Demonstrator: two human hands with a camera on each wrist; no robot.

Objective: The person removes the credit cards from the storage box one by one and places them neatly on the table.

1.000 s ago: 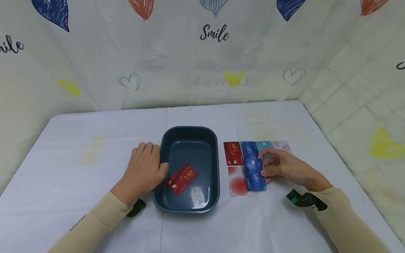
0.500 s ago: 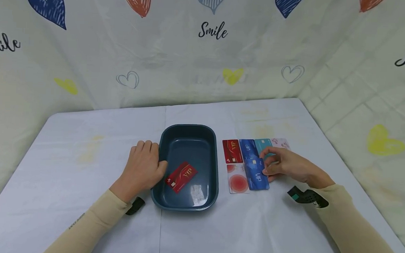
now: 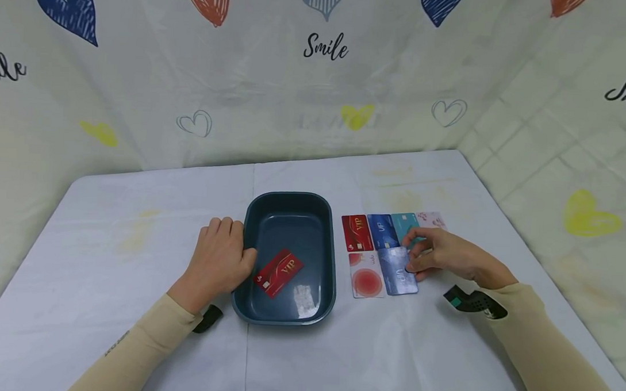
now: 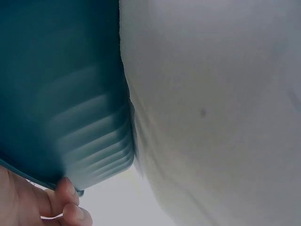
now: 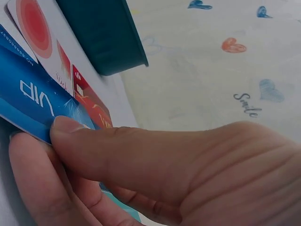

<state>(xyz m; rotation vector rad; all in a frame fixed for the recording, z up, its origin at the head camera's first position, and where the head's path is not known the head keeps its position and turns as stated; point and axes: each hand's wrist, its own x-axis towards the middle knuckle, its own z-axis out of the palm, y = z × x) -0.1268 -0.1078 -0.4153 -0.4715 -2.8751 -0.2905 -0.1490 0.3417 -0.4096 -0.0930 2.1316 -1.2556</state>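
My left hand grips the left rim of a dark teal plastic tray; fingertips show under the rim in the left wrist view. A red VIP card lies tilted on the tray floor. To the right of the tray, my right hand pinches the right edge of a blue VIP card between thumb and fingers. That card sits beside a white card with red circles. Behind them lie a red card, another blue card, a teal card and a pale pink-patterned card, partly behind the hand.
A white cloth covers the table. Behind it hangs a pale backdrop with hearts and "Smile" lettering, which continues along the right side. A black strap device sits at the right wrist, another at the left.
The pinched blue card has shifted right, off the white card with red circles, and now lies squarely beside it with a brighter sheen. My left hand keeps its hold on the tray rim.
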